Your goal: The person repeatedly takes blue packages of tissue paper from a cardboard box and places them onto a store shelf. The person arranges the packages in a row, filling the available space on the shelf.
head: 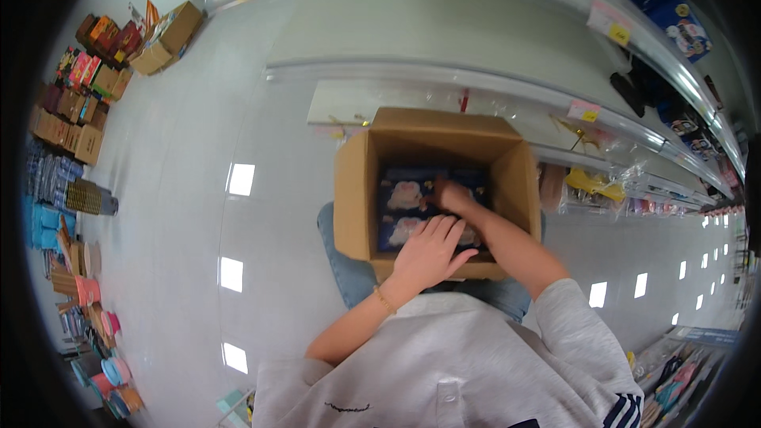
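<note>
An open cardboard box (352,196) stands before me, close to my knees, its flaps spread. Several dark blue printed packages (407,196) lie inside it in rows. My right hand (450,195) reaches deep into the box over the packages, blurred; its fingertips are partly hidden, and whether it grips a package is not plain. My left hand (429,246), with a beaded bracelet at the wrist, is above the near part of the box, fingers spread and holding nothing.
Metal shelves (416,71) with price tags run across the far side and right, close beyond the box. Similar blue packages (684,30) are on the upper right shelf. Stacked cartons (65,125), bins and baskets line the left. Glossy floor (172,220) lies between.
</note>
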The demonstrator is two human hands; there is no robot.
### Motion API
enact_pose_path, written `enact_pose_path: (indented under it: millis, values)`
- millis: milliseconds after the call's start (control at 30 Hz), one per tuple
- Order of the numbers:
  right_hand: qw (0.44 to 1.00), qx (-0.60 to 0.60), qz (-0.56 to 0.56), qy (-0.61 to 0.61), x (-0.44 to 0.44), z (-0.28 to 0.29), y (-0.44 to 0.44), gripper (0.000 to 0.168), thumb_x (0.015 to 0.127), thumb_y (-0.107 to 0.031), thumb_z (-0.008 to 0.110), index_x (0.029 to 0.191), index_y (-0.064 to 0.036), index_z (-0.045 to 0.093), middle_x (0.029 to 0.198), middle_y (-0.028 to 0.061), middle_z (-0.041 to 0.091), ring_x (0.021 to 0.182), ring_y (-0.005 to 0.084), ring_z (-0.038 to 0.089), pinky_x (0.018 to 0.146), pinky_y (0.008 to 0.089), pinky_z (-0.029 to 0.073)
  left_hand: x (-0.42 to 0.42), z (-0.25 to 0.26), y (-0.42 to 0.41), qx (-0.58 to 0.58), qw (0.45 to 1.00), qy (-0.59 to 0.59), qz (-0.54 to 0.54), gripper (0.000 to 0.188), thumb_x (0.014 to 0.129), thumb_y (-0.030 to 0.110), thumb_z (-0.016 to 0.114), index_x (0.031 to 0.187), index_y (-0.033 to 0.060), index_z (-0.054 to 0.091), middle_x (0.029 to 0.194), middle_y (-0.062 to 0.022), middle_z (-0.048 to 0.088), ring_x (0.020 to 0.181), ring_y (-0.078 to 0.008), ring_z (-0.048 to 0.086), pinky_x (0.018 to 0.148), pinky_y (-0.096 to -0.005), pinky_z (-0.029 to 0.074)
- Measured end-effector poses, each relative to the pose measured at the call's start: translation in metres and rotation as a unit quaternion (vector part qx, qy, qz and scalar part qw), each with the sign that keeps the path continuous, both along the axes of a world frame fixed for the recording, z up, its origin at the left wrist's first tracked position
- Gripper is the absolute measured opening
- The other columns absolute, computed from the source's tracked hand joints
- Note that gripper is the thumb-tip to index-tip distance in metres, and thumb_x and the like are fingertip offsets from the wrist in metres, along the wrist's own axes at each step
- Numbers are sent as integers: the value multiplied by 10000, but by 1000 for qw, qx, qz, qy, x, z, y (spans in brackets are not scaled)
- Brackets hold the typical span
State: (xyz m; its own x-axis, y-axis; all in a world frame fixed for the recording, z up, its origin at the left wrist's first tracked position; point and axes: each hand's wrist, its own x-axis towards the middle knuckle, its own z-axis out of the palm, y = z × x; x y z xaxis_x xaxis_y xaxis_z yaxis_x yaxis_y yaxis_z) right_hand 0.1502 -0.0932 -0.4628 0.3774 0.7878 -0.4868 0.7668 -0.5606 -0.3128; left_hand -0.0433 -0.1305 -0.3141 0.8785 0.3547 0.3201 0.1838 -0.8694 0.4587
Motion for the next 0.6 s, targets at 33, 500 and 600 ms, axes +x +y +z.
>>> enact_pose_path:
  millis: [33, 500, 600]
  values:
    - [1000, 22, 9, -15, 1, 9, -3, 890, 745, -579, 818, 1302, 31, 488, 1074, 278, 718, 998, 455, 705, 863, 529, 558, 1, 0, 1, -16, 1000, -8, 11, 544, 912, 414, 696, 1260, 7, 595, 1206, -144, 625, 1116, -325, 599, 927, -413, 484]
    - [963, 256, 8, 86, -27, 173, -170, 422, 963, -384, 641, 1262, -87, 667, 985, 108, 762, 917, 327, 721, 790, 445, 570, 35, 84, 38, -106, 971, -216, -4, 355, 833, -8, 716, 1179, 12, 635, 1170, -183, 658, 1084, -397, 635, 951, -425, 515]
    - [933, 357, 24, -44, -37, 160, -175, 376, 964, -373, 651, 1198, -82, 691, 983, 95, 758, 924, 291, 717, 807, 396, 565, 78, 153, 71, 46, 960, -273, -38, 389, 834, -13, 707, 1211, 6, 611, 1201, -186, 651, 1132, -395, 609, 986, -435, 490]
